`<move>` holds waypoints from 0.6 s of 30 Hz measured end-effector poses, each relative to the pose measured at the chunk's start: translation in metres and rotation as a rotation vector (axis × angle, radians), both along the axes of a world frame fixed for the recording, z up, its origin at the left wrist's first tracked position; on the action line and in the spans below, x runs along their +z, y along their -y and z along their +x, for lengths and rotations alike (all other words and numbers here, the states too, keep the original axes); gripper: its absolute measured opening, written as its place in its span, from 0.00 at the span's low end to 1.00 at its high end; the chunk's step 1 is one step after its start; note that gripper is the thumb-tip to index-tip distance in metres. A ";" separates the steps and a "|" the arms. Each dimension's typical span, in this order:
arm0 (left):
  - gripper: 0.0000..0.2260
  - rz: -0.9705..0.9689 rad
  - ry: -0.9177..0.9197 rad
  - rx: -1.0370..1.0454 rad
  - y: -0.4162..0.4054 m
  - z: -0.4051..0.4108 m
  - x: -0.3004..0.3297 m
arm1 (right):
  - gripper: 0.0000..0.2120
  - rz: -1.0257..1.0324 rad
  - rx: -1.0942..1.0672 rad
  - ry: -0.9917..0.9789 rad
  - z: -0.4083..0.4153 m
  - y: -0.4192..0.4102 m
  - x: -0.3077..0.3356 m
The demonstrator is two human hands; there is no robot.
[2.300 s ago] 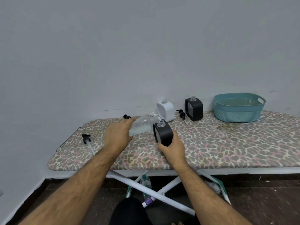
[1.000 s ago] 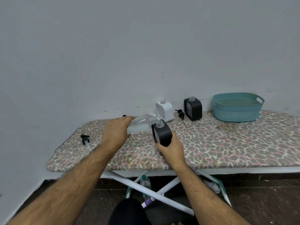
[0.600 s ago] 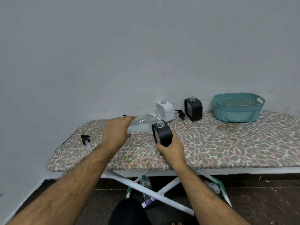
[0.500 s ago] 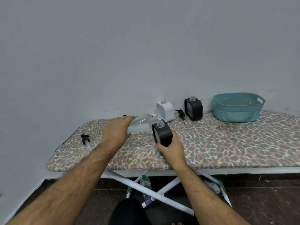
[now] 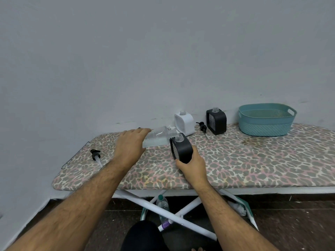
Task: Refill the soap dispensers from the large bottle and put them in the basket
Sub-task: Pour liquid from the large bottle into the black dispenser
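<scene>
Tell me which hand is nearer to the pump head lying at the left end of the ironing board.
Left. The left hand grips the clear bottle just right of the pump head; the right hand holds the black dispenser farther right.

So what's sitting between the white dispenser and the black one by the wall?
In the head view, a loose black pump head lies on the ironing board between the white dispenser and the black dispenser.

Bare, hairy forearms; dark trousers point(image 5: 143, 236).
</scene>
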State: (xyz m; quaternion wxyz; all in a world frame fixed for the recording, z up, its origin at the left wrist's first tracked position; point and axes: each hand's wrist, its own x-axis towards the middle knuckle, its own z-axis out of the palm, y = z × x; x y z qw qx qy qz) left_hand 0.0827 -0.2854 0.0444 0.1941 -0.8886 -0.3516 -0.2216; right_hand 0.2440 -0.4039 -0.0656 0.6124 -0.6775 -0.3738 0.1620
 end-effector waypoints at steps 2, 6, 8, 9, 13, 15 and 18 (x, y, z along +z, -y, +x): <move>0.30 0.000 0.003 -0.001 0.000 0.000 0.000 | 0.25 0.002 0.000 -0.001 0.000 0.000 0.000; 0.30 0.004 -0.004 -0.002 -0.002 0.001 -0.001 | 0.26 0.005 0.001 -0.001 0.000 0.000 0.000; 0.30 0.003 -0.008 0.001 -0.003 0.001 -0.001 | 0.26 0.007 0.003 0.001 0.000 0.000 -0.001; 0.30 0.004 -0.010 0.003 -0.003 0.001 0.000 | 0.26 0.008 0.004 0.000 0.000 0.000 -0.001; 0.30 0.003 -0.010 0.005 -0.003 0.001 -0.001 | 0.26 0.005 0.002 -0.005 0.000 -0.001 -0.001; 0.30 0.003 -0.007 0.003 -0.004 0.001 -0.001 | 0.25 0.006 0.002 -0.007 0.000 -0.001 -0.001; 0.30 0.005 -0.004 0.000 -0.004 0.001 -0.001 | 0.25 0.005 0.003 -0.012 0.000 -0.001 -0.002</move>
